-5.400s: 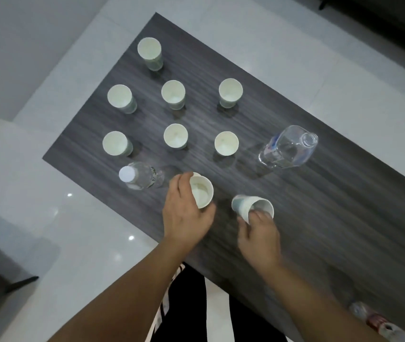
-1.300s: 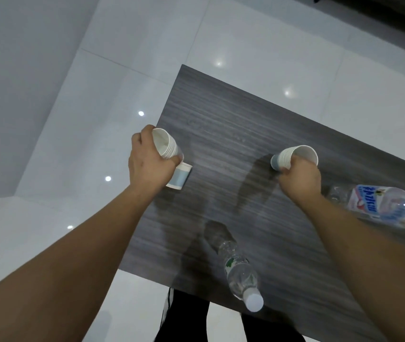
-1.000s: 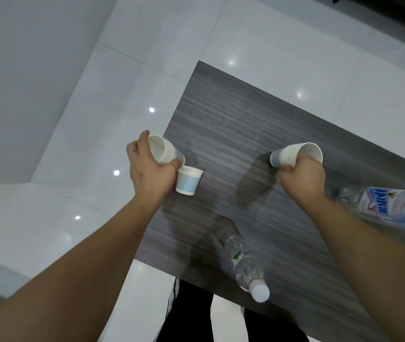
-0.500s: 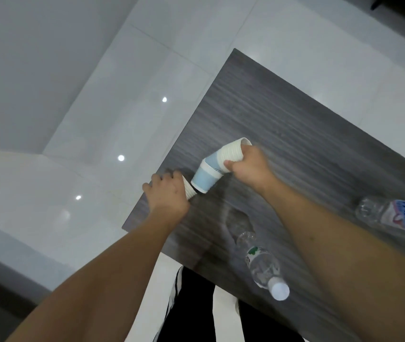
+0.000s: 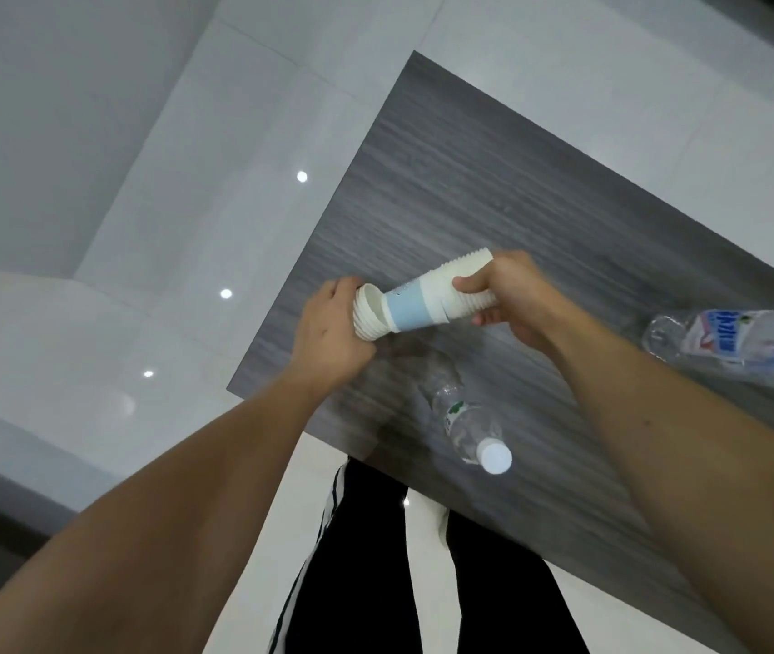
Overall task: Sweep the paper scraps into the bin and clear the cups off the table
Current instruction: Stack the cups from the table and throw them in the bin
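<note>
Over the dark table (image 5: 541, 191), the right hand (image 5: 512, 299) grips one cup stack (image 5: 441, 297) and should push it straight into the cups (image 5: 368, 316) the left hand (image 5: 328, 332) holds, slowly.

A nested stack of white paper cups (image 5: 441, 295), its outermost cup banded pale blue, lay tilted above the near left corner of the table (image 5: 493, 181), base end lowest. That end sat in the mouth of a second, shorter stack of white cups (image 5: 368, 318).
</note>
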Tool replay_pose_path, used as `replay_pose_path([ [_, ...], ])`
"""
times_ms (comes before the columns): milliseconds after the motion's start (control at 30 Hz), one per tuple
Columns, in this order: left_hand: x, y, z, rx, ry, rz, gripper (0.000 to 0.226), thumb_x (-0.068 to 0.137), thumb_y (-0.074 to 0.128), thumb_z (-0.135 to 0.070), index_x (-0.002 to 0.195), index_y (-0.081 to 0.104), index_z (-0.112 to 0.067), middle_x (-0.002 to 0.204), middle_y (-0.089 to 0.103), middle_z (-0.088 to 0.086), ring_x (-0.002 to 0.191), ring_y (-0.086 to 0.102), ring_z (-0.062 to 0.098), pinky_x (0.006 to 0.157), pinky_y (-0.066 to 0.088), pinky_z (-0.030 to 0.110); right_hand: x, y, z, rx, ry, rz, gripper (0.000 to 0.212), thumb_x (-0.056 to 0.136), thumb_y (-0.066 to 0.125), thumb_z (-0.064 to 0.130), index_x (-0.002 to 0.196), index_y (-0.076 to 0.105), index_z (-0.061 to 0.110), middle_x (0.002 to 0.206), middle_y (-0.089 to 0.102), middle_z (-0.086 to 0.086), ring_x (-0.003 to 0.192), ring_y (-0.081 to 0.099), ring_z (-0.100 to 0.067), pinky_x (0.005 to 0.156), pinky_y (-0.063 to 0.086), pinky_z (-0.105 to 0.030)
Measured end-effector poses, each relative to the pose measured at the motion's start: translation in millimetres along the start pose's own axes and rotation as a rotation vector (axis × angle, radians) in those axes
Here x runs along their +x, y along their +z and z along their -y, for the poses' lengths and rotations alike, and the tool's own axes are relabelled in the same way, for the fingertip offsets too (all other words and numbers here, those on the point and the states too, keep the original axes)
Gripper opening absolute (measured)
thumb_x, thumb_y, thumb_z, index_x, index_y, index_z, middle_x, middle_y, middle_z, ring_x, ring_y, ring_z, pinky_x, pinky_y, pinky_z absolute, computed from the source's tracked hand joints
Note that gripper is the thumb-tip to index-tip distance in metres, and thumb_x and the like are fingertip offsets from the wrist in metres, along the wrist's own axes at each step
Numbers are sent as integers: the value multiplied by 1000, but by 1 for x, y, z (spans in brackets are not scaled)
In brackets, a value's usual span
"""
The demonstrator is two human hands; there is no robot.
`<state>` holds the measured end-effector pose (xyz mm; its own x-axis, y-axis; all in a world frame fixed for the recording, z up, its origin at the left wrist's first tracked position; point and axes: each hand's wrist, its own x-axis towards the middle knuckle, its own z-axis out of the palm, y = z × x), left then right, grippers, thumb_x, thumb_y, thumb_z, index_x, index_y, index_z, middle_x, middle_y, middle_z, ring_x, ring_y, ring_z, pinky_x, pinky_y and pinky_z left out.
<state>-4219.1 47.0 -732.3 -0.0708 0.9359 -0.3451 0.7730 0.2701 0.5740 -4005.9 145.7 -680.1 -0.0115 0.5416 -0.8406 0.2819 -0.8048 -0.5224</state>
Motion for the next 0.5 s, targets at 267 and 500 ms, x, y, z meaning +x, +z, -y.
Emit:
replay_pose_path([
  [267, -25, -27, -89, 196, 219, 44, 62, 64, 73, -30, 123, 54, -27, 108, 60, -1, 92, 58, 25, 71, 50, 38, -73, -43, 4, 55, -168, 9, 16, 75, 72, 3, 89, 71, 9, 76, 69, -1, 65, 61, -18, 43, 41, -24],
  [500, -87, -33, -173, 181, 258, -79, 65, 52, 74, -21, 111, 52, -35, 98, 61, -9, 79, 57, 14, 57, 32, 22, -151, -61, -21, -30, -322, 27, 35, 72, 72, 17, 105, 64, 9, 89, 62, -1, 72, 55, -19, 45, 35, -27],
])
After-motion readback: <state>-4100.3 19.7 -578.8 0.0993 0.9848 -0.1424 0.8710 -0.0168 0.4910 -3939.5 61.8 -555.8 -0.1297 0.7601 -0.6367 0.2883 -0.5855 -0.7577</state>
